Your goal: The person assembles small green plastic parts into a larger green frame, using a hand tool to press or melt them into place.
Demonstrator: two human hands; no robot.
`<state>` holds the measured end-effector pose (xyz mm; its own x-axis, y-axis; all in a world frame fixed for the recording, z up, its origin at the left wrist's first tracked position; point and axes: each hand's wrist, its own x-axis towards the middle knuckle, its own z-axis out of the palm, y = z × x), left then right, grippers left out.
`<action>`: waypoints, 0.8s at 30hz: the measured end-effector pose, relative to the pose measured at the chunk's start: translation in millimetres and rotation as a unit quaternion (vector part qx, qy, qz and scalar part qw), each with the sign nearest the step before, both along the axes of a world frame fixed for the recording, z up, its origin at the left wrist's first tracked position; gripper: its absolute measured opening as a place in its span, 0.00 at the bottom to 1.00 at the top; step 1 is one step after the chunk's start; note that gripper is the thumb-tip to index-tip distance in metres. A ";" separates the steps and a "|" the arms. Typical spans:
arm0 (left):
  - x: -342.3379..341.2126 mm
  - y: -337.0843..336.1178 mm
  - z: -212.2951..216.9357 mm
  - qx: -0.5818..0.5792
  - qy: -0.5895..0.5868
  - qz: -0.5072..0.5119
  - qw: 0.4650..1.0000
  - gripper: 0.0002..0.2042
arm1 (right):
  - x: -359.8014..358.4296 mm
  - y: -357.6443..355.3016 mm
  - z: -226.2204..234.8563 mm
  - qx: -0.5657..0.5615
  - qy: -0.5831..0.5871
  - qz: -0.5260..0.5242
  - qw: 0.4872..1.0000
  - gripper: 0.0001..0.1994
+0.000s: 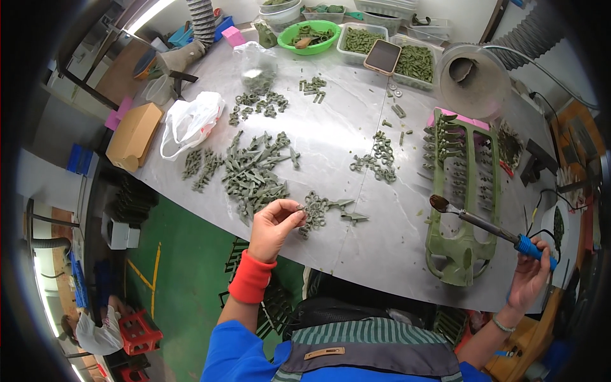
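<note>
My right hand (530,274) grips the blue handle of a soldering iron (489,227). Its metal shaft reaches left over a green branched frame (468,237), ending in a flat brown tip. Rows of small green parts stand along the frame's bars. My left hand (275,225), with a red wristband, pinches a small green piece (300,207) between thumb and forefinger; its shape is mostly hidden. Right beside those fingers lies a cluster of green ring-shaped parts (314,213). A larger heap of pointed green parts (254,175) spreads just beyond my left hand.
Grey table (388,229) bears more small ring parts (380,156) and a white plastic bag (193,121). At the back stand a green basin (331,48), filled clear tubs (347,46), a phone (382,57) and a duct hood (484,95). Another person (98,331) sits at far left.
</note>
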<state>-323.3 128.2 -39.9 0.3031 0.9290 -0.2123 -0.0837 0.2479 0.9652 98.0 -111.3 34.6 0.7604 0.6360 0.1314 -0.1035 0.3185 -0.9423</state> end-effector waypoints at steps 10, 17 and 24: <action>3.2 -1.0 2.7 0.016 0.012 -0.029 0.999 0.05 | -0.3 -1.2 2.4 0.001 0.000 -0.008 1.000 0.10; 6.1 -3.6 5.1 0.036 -0.010 -0.031 0.999 0.06 | 0.3 -2.1 0.9 0.013 0.000 0.017 1.000 0.10; 6.4 -5.2 6.6 0.013 -0.056 -0.051 0.997 0.06 | -0.9 -1.8 0.5 0.011 -0.001 -0.016 1.000 0.09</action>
